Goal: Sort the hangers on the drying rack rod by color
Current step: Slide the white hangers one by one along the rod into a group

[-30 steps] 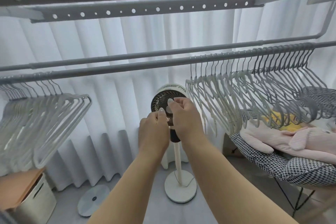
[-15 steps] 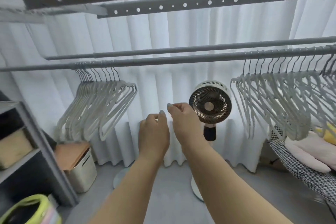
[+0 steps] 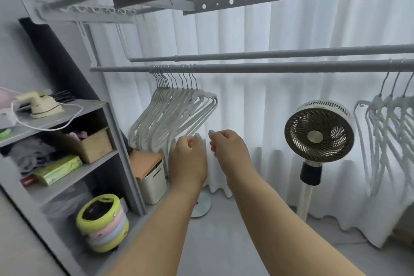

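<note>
At the far left a grey shelf unit (image 3: 116, 141) is coming into view, carrying a small cream appliance (image 3: 41, 105) with a white cord on top and a yellow-rimmed round basket (image 3: 102, 223) at the bottom; half a second ago only its edge was showing, so the head is turning left. Just right of it, a white bin with an orange lid (image 3: 149, 175) is standing on the floor under the left bunch of pale hangers (image 3: 174, 116), which is hanging from the near rod (image 3: 257, 69) and now sitting nearer the middle of the view than before. Below that bunch the left hand (image 3: 188, 159) is hovering with fingers curled and nothing in its grip, close to the lowest hangers though contact is not clear. Just beside it the right hand (image 3: 231, 149) is likewise curled on nothing, the two apart. Further right the standing fan (image 3: 319, 133) is facing the room, and at the far right edge a second hanger bunch (image 3: 389, 132) is sliding out of view. The turn suggests attention is shifting to the left bunch, perhaps for checking or tidying its colours.
</note>
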Demonstrator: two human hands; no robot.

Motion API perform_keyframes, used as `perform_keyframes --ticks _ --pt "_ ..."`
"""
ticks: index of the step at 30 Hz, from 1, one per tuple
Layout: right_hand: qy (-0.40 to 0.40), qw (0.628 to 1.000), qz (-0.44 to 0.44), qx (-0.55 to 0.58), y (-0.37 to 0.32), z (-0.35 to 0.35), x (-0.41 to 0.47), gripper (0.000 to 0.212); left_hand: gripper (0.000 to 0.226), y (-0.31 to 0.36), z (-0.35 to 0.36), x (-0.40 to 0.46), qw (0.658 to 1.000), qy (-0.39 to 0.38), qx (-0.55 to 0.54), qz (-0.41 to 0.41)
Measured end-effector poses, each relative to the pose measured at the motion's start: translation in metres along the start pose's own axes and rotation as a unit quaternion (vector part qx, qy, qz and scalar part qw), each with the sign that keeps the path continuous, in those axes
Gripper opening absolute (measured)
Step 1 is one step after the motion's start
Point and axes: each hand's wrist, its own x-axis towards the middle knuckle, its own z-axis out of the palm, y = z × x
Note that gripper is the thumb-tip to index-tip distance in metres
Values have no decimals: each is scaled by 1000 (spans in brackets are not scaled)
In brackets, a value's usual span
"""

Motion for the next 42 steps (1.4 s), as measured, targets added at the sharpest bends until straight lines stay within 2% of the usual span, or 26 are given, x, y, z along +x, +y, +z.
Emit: perform_keyframes --ticks 6,11,17,21,26,29,32,36,42 --pt "-39 999 14 5 13 24 9 19 27 -14 -20 11 999 43 -10 -22" --pt "-34 999 38 12 15 45 29 32 29 -21 -33 40 998 42 -23 -34" --pt "-11 996 75 43 14 87 61 26 35 -33 -45 87 999 -19 5 -37" --pt "36 993 96 52 14 110 86 16 42 -44 -45 117 993 -104 23 -42" --pt "59 988 128 61 16 128 109 16 23 -54 -38 145 980 -193 -25 -42" --pt "86 987 123 61 18 130 112 9 18 -60 -35 157 975 -215 -30 -37" --pt "106 982 122 95 19 126 109 12 23 -58 -34 160 965 -249 -69 -45" --pt "141 981 104 86 15 115 98 21 29 -51 -31 157 966 -240 -90 -39" --pt "176 975 70 115 9 93 84 18 44 -39 -20 142 966 -230 -119 -4"
